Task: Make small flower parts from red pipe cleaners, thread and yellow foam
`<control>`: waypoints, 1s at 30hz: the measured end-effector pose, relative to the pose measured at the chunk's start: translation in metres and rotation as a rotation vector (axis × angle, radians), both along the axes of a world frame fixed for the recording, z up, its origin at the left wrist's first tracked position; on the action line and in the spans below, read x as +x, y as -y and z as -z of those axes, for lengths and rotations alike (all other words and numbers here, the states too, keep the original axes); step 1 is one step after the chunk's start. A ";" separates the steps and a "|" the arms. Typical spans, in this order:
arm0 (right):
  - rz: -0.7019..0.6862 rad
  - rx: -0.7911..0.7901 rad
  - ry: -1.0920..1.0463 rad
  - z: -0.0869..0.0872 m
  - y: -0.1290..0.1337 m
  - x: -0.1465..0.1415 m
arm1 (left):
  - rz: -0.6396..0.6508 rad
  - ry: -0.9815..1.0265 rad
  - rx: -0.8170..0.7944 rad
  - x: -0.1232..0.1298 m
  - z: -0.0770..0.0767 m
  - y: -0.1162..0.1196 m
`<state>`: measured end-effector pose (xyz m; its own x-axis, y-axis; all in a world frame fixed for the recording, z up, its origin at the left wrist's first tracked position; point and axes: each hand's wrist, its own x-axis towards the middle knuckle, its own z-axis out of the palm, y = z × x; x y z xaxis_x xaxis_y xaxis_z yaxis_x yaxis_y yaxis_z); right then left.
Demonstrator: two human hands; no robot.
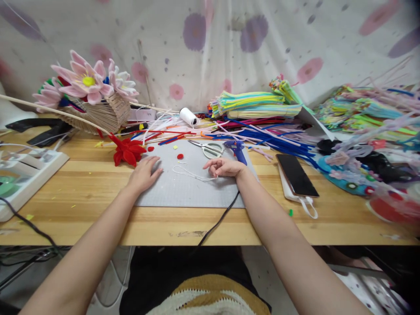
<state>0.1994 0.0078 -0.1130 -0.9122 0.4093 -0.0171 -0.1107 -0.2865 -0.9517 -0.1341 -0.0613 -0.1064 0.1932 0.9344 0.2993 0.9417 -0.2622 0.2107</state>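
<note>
My left hand [144, 174] lies with its fingers spread on the left part of the grey cutting mat [170, 197], holding nothing. Just beyond its fingertips sits a red fuzzy flower [127, 151]. On the right of the mat my right hand [225, 167] has curled fingers, the index reaching out to the left. A loop of thin white string [190, 174] runs over the mat to those curled fingers, which appear to pinch its end. Scissors [211, 150] and a blue glue gun [236, 150] lie behind this hand. Small red pieces [180, 156] rest between the hands.
Bundles of pipe cleaners [252, 105] pile up along the back, near a white thread spool [189, 117]. A basket [98, 111] of fuzzy flowers stands back left, a power strip [39, 179] at left. A phone [297, 175] lies right; a black cord [219, 221] crosses the front edge.
</note>
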 end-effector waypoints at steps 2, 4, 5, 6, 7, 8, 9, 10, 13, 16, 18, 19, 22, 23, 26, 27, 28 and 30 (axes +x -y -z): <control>-0.067 0.007 -0.019 0.004 -0.007 0.003 | -0.003 0.002 -0.044 0.001 0.003 0.003; -0.104 0.014 -0.038 0.007 -0.013 0.005 | -0.037 0.007 -0.077 0.003 0.004 0.006; -0.115 0.017 -0.043 0.007 -0.015 0.006 | -0.054 0.016 -0.082 0.004 0.004 0.007; -0.122 0.018 -0.045 0.007 -0.016 0.006 | -0.066 0.028 -0.083 0.005 0.004 0.007; -0.126 0.019 -0.046 0.008 -0.016 0.007 | -0.074 0.039 -0.080 0.005 0.003 0.007; -0.127 0.019 -0.044 0.008 -0.016 0.007 | -0.077 0.048 -0.075 0.005 0.003 0.007; -0.124 0.019 -0.042 0.008 -0.016 0.008 | -0.076 0.054 -0.068 0.005 0.003 0.005; -0.117 0.021 -0.041 0.007 -0.015 0.008 | -0.070 0.059 -0.062 0.005 0.003 0.004; -0.057 0.032 -0.023 0.003 -0.010 0.007 | -0.048 0.064 -0.041 0.004 0.004 -0.003; 0.110 0.065 0.007 -0.009 -0.003 0.001 | -0.050 0.102 0.018 0.003 0.003 -0.008; 0.279 0.108 0.015 -0.021 0.001 -0.006 | -0.127 0.200 0.107 0.009 0.000 -0.009; 0.362 0.136 0.021 -0.027 0.004 -0.011 | -0.173 0.275 0.158 0.014 -0.004 -0.009; 0.562 0.237 0.050 -0.043 0.010 -0.027 | -0.142 0.551 0.212 0.047 -0.019 -0.009; 0.613 0.266 0.057 -0.047 0.012 -0.032 | -0.055 0.643 0.161 0.062 -0.026 -0.009; 0.727 0.316 0.057 -0.056 0.016 -0.046 | 0.169 0.971 -0.164 0.109 -0.044 -0.013; 0.755 0.322 0.049 -0.059 0.016 -0.049 | 0.220 1.075 -0.267 0.121 -0.048 -0.014; 0.782 0.326 0.034 -0.062 0.017 -0.051 | 0.242 1.165 -0.343 0.131 -0.052 -0.015; 0.835 0.331 0.000 -0.068 0.017 -0.051 | 0.235 1.256 -0.450 0.142 -0.056 -0.015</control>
